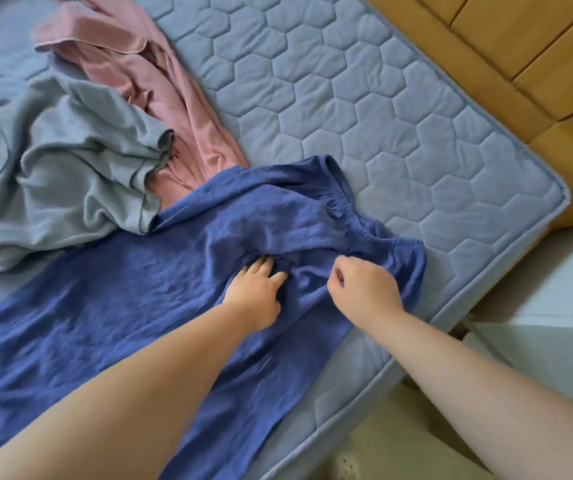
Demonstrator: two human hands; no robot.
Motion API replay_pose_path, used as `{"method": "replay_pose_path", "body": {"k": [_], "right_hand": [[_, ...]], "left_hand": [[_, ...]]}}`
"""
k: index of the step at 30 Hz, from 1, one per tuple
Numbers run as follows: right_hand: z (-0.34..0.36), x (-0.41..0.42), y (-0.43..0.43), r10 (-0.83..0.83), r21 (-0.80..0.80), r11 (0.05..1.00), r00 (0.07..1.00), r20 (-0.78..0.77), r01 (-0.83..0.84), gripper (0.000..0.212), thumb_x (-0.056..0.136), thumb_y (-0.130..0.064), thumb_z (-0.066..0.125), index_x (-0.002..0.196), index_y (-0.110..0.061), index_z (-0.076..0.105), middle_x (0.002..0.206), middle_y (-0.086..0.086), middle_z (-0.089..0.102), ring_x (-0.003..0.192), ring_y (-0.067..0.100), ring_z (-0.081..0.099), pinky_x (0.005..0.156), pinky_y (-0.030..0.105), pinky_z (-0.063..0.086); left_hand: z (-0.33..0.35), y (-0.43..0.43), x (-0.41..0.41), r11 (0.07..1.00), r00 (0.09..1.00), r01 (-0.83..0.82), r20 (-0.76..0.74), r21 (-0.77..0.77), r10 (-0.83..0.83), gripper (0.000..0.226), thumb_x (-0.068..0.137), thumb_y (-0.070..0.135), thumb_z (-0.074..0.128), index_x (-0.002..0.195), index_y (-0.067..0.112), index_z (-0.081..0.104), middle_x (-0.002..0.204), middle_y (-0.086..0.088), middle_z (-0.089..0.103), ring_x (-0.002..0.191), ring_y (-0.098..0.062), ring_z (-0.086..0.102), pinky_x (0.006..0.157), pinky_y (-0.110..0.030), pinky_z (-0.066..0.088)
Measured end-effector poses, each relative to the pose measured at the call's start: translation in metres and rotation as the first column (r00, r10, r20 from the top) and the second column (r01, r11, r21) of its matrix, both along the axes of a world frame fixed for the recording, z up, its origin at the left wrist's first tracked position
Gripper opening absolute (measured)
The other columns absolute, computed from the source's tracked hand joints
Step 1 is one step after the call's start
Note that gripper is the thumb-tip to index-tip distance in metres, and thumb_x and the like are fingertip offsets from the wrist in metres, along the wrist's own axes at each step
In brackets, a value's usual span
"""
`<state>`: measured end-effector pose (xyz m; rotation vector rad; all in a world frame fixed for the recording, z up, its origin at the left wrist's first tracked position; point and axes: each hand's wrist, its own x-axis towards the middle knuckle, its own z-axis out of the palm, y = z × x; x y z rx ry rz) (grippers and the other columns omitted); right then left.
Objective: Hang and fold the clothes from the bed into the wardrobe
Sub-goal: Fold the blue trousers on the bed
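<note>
A blue garment (pixel 112 306) with an elastic waistband lies spread over the near side of the bed (pixel 364 109). My left hand (pixel 255 294) rests on its bunched cloth just below the waistband, fingertips tucked under a fold. My right hand (pixel 363 289) is beside it to the right, fingers curled round a pinch of the same blue cloth. A crumpled grey garment (pixel 63 174) lies at the left, and a pink garment (pixel 146 81) lies behind it, partly under the grey and the blue. The wardrobe is not in view.
The quilted grey-blue mattress ends in a corner at the right (pixel 555 199). Beyond it stand yellow padded panels (pixel 520 46). A white piece of furniture (pixel 555 323) stands by the bed's lower right, and pale floor (pixel 399 445) shows under it.
</note>
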<state>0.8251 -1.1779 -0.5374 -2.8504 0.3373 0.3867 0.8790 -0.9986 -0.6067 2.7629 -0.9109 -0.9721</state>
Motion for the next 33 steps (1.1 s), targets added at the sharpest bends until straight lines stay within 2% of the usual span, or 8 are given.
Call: {"method": "replay_pose_path", "body": {"k": [3, 7, 10, 14, 19, 24, 28, 33], "right_hand": [[-0.004, 0.061, -0.027, -0.204, 0.232, 0.96, 0.96, 0.192, 0.158, 0.031, 0.088, -0.019, 0.059, 0.116, -0.007, 0.057, 0.116, 0.013, 0.057, 0.111, 0.031, 0.05, 0.088, 0.04, 0.04], [-0.023, 0.153, -0.049, -0.403, 0.394, 0.826, 0.911, -0.086, 0.403, 0.073, 0.081, -0.034, 0.073, 0.14, -0.006, 0.039, 0.139, 0.012, 0.047, 0.128, 0.029, 0.044, 0.103, 0.036, 0.036], [-0.032, 0.192, -0.055, -0.205, 0.311, 0.908, 0.944, -0.257, 0.282, 0.027, 0.083, -0.029, 0.071, 0.095, -0.008, 0.061, 0.104, 0.005, 0.058, 0.1, 0.018, 0.055, 0.08, 0.026, 0.04], [-0.01, 0.24, -0.075, -0.159, 0.215, 0.96, 0.981, -0.114, 0.181, 0.024, 0.086, -0.014, 0.063, 0.065, -0.008, 0.052, 0.077, 0.011, 0.051, 0.079, 0.017, 0.048, 0.066, 0.025, 0.033], [0.022, 0.295, -0.079, -0.179, 0.257, 0.955, 0.979, 0.099, 0.148, 0.024, 0.09, -0.027, 0.058, 0.069, -0.014, 0.055, 0.085, 0.015, 0.058, 0.081, 0.029, 0.051, 0.076, 0.032, 0.043], [-0.013, 0.258, -0.088, -0.052, 0.244, 0.963, 0.964, -0.26, 0.118, 0.04, 0.097, -0.045, 0.044, 0.09, -0.008, 0.059, 0.119, 0.024, 0.061, 0.113, 0.035, 0.057, 0.09, 0.032, 0.042], [-0.035, 0.182, -0.11, -0.025, 0.38, 0.91, 0.939, -0.344, 0.164, 0.041, 0.086, -0.044, 0.066, 0.099, -0.007, 0.056, 0.101, 0.011, 0.06, 0.099, 0.025, 0.059, 0.078, 0.028, 0.04], [-0.04, 0.131, -0.125, -0.028, 0.469, 0.875, 0.981, -0.193, 0.117, 0.037, 0.074, -0.02, 0.08, 0.102, -0.008, 0.057, 0.096, 0.007, 0.055, 0.085, 0.018, 0.052, 0.072, 0.019, 0.035]], "left_hand": [[0.005, 0.001, 0.009, 1.0, 0.997, -0.013, -0.081, -0.009, 0.012, 0.061, 0.09, 0.024, 0.049, 0.147, 0.027, 0.029, 0.157, -0.006, 0.015, 0.145, -0.024, 0.012, 0.117, -0.036, 0.019], [0.028, -0.007, 0.026, 0.956, 0.972, -0.234, -0.07, -0.177, 0.225, 0.038, 0.092, 0.016, 0.044, 0.127, 0.022, 0.057, 0.128, 0.0, 0.052, 0.121, -0.023, 0.045, 0.093, -0.034, 0.043], [0.051, -0.016, 0.035, 0.849, 0.899, -0.351, 0.111, -0.396, 0.423, 0.029, 0.089, 0.008, 0.046, 0.107, 0.015, 0.066, 0.105, 0.0, 0.061, 0.1, -0.023, 0.056, 0.076, -0.037, 0.047], [0.071, -0.035, 0.044, 0.765, 0.862, -0.285, 0.195, -0.578, 0.469, 0.04, 0.075, -0.008, 0.052, 0.109, 0.005, 0.066, 0.106, -0.009, 0.062, 0.098, -0.031, 0.055, 0.072, -0.044, 0.05], [0.069, -0.068, 0.065, 0.906, 0.911, -0.3, 0.19, -0.299, 0.365, 0.061, 0.089, 0.01, 0.044, 0.148, 0.014, 0.03, 0.154, -0.012, 0.025, 0.142, -0.028, 0.02, 0.114, -0.042, 0.02], [0.06, -0.086, 0.058, 0.934, 0.915, -0.34, 0.19, -0.107, 0.355, 0.065, 0.085, 0.013, 0.049, 0.147, 0.014, 0.029, 0.158, -0.012, 0.009, 0.146, -0.029, 0.002, 0.117, -0.046, 0.008], [0.062, -0.099, 0.027, 0.902, 0.896, -0.194, 0.305, -0.385, 0.323, 0.024, 0.068, 0.005, 0.061, 0.092, 0.006, 0.065, 0.106, -0.014, 0.059, 0.1, -0.036, 0.055, 0.078, -0.045, 0.047], [0.048, -0.133, -0.022, 0.955, 0.98, -0.129, 0.114, -0.266, 0.164, 0.031, 0.081, 0.043, 0.061, 0.084, 0.012, 0.058, 0.086, -0.007, 0.053, 0.08, -0.028, 0.05, 0.061, -0.036, 0.031]]}}
